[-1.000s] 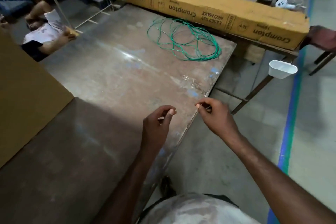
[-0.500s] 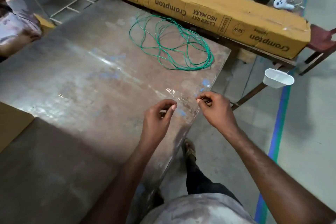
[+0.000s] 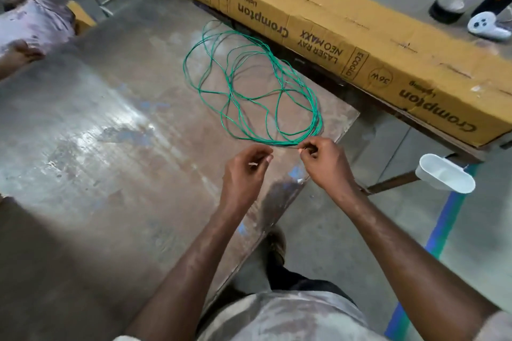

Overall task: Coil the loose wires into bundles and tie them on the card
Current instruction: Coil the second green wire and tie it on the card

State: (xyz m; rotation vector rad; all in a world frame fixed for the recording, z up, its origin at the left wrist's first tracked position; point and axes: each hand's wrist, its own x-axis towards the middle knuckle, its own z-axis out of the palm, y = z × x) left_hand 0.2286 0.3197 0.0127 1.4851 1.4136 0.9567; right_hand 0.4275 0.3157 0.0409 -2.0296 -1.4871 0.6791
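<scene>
Both hands are hovering side by side over the worktop's (image 3: 83,133) near right edge. The left hand (image 3: 245,171) and right hand (image 3: 322,162) are each curling thumb and fingertips together; whether they are pinching something thin is unclear. Just beyond them, the green wire (image 3: 257,86) is lying in loose loops, not yet bundled or tied. No card is showing.

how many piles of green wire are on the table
1: the green wire lies loosely looped on the table, beside the long cardboard box. None others visible.

worn metal table (image 3: 105,124), concrete floor (image 3: 332,230); cardboard box (image 3: 318,16)
</scene>
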